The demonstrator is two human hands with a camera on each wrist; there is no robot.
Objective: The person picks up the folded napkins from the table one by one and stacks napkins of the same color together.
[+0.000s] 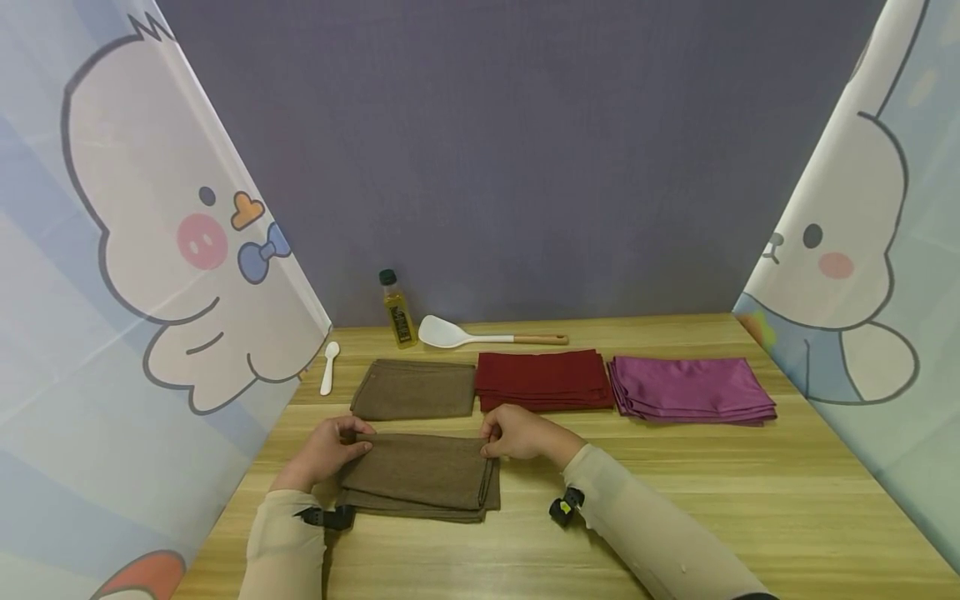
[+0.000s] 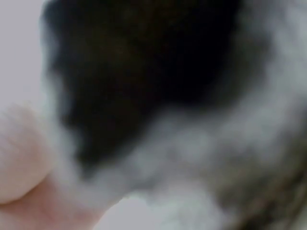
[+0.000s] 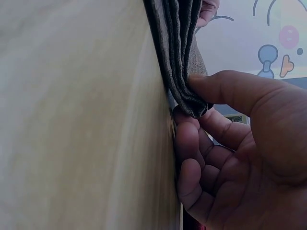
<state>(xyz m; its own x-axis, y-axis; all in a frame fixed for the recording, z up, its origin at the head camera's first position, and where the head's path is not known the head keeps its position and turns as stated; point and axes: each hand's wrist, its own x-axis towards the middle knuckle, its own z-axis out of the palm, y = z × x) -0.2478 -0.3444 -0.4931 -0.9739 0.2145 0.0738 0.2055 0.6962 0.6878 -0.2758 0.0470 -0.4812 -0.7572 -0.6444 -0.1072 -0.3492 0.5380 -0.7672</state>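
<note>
A folded brown cloth (image 1: 420, 471) lies near the front of the table, its layers slightly offset along the near and right edges. My left hand (image 1: 330, 450) pinches its far left corner between thumb and fingers. At the far right corner, my right hand (image 1: 521, 435) pinches the cloth too. The right wrist view shows the thumb (image 3: 230, 88) on one side of several stacked layers (image 3: 180, 57), with curled fingers (image 3: 187, 139) beneath them. In the left wrist view, a dark blur covers most of the picture, with part of a hand (image 2: 21, 153) at the left edge.
Behind lie another folded brown cloth (image 1: 416, 390), a dark red stack (image 1: 543, 379) and a purple stack (image 1: 690, 387). A white spoon (image 1: 328, 368), an oil bottle (image 1: 399, 312) and a white spatula with a wooden handle (image 1: 540, 339) are farther back. Printed curtains flank the table (image 1: 675, 483).
</note>
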